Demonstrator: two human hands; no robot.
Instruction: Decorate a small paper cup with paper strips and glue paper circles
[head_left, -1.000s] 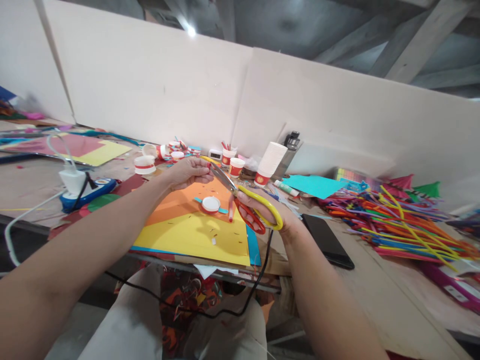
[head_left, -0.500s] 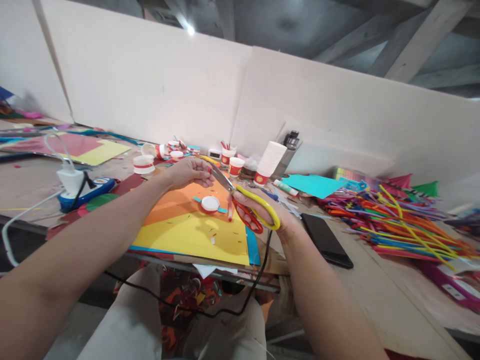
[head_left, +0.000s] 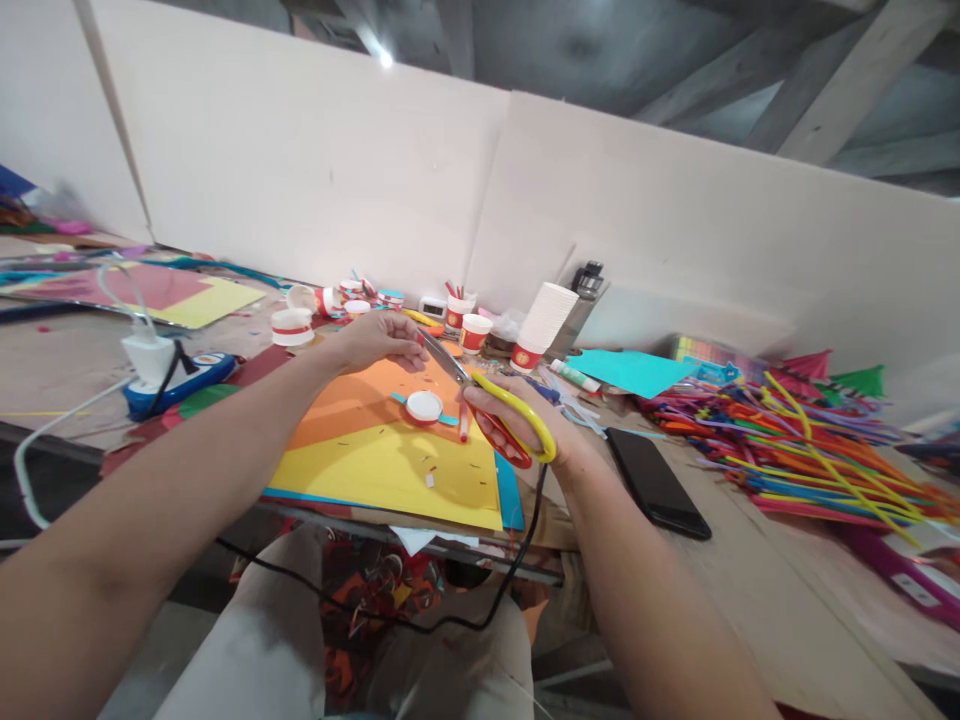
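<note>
left hand point(head_left: 379, 340): raised over the far edge of the orange sheet point(head_left: 345, 405), at 10 o'clock from the right hand
left fingers point(head_left: 405, 347): pinched narrow on a small piece point(head_left: 420, 341) right at the blade tips; too small to identify, possibly a red scrap
right hand point(head_left: 525, 430): wrapped round the scissors point(head_left: 487, 388), fingers through the yellow and red handle loops, grip closed
scissors: held off the desk, blades pointing to 10 o'clock toward the left hand; blade gap looks narrow, cannot tell for sure
white disc with red rim point(head_left: 424, 407): flat on the orange sheet, between the two hands, just below the blades, touching neither hand
yellow sheet point(head_left: 390, 470): under the orange sheet's near edge, at 6 o'clock from the disc, paper flecks on it
phone point(head_left: 656, 485): black, face down on the desk point(head_left: 750, 580), at 4 o'clock from the right hand, near but apart
stack of paper cups point(head_left: 546, 318): tilted, at 12 o'clock from the right hand, by the back wall
coloured sticks pile point(head_left: 810, 450): at 3 o'clock, well apart from the hands
charger and blue strip point(head_left: 161, 365): at 9 o'clock from the left hand, well apart
black cable point(head_left: 517, 560): hanging over the desk's front edge below the right wrist
</note>
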